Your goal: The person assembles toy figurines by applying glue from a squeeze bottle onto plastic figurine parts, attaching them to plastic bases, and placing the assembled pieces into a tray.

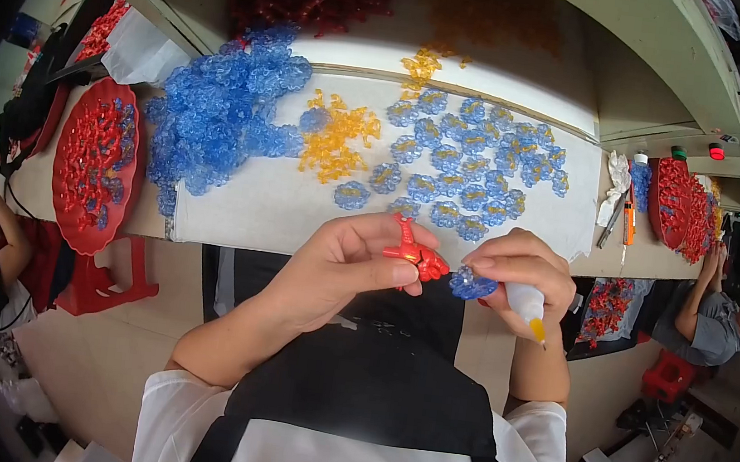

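Observation:
My left hand (325,262) pinches a small glossy red plastic figure (419,257) between thumb and fingers, over the table's near edge. Close to its right side, my right hand (534,270) grips a translucent blue plastic piece (471,284) at the fingertips. That same hand also holds a white squeeze bottle (525,302), its yellow nozzle tipped down to the right. A small gap separates the figure from the blue piece. Beyond my hands, rows of blue pieces with yellow parts on them (475,165) lie on the white work surface (253,218).
Loose blue pieces (229,110) are heaped at the left, beside scattered yellow parts (340,136). Red trays (68,160) of red figures stand at both sides. An orange-handled tool (629,222) lies at the right. A shelf (664,55) overhangs the back. Other people sit left and right.

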{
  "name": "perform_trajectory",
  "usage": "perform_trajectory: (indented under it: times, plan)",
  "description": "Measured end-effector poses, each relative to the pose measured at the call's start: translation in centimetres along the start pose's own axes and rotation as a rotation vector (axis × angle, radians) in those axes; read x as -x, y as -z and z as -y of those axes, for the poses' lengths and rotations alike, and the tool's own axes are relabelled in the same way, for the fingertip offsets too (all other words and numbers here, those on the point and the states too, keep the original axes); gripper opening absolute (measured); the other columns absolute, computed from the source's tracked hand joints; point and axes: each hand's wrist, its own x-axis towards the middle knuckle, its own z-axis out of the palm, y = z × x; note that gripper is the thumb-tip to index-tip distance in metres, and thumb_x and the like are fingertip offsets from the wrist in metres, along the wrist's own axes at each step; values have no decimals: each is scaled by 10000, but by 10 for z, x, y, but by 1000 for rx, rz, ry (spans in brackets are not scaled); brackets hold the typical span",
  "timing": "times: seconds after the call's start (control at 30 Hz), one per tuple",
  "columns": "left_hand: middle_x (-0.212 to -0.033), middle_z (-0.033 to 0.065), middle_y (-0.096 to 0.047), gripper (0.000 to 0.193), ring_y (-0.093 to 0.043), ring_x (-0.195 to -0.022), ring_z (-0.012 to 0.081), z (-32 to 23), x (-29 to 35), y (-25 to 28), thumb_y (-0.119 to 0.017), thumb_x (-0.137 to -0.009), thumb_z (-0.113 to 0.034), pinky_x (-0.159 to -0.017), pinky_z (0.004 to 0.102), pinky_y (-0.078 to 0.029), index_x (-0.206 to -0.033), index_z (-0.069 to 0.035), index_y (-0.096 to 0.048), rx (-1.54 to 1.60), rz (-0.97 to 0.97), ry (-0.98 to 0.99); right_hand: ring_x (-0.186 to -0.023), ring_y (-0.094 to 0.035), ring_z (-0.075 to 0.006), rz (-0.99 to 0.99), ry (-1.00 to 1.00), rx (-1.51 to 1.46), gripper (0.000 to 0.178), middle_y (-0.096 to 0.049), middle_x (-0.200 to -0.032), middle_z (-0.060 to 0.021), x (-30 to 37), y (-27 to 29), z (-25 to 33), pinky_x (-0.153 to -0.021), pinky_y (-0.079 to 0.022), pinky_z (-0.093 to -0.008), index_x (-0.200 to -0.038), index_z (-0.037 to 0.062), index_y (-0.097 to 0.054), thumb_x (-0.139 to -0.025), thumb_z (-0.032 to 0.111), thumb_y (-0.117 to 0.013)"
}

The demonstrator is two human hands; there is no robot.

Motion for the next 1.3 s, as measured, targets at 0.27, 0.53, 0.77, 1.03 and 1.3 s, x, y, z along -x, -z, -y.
perform_trajectory:
  times: [0.27, 0.53, 0.77, 1.03, 1.3]
  plan:
    - [-885, 70, -600, 265, -566, -750, 102, -2, -1, -4, -566, -792, -65, -703, 224, -461, -1044, 14, -531, -37, 9, 57, -641, -583, -200, 89, 81, 91, 260, -614, -813, -120, -6, 0, 3, -539, -446, -257, -847, 11, -624, -595, 22, -686]
    - [-862, 95, -605, 282, -579, -709, 116, -7, 0, -5, -589, -766, -63, -664, 226, -475, -1029, 19, -528, -77, -5, 99, -653, -577, -203, 144, 11, 96, 262, -602, -805, -106, -10, 4, 10, -547, -453, -277, -837, 10, -629, -583, 25, -691]
    - [-838, 85, -611, 284, -574, -679, 100, -9, -4, -5, -593, -765, -70, -642, 208, -468, -1028, 21, -533, -78, 37, 142, -657, -574, -213, 241, 25, 160, 261, -587, -789, -95, -17, 12, 16, -561, -454, -286, -829, 21, -627, -575, 17, -692]
    - [-834, 95, -615, 262, -575, -678, 104, -11, -6, -4, -592, -770, -71, -629, 210, -468, -1011, 20, -545, -99, 37, 165, -660, -573, -226, 319, 11, 186, 259, -580, -786, -99, -23, 13, 23, -556, -459, -290, -819, 5, -616, -569, -11, -683]
    - [-834, 108, -617, 235, -576, -668, 116, -10, -7, -3, -598, -761, -68, -618, 215, -467, -974, 22, -555, -49, 64, 168, -663, -572, -226, 353, 4, 187, 265, -566, -776, -100, -26, 14, 27, -552, -462, -287, -823, -10, -602, -569, -16, -675]
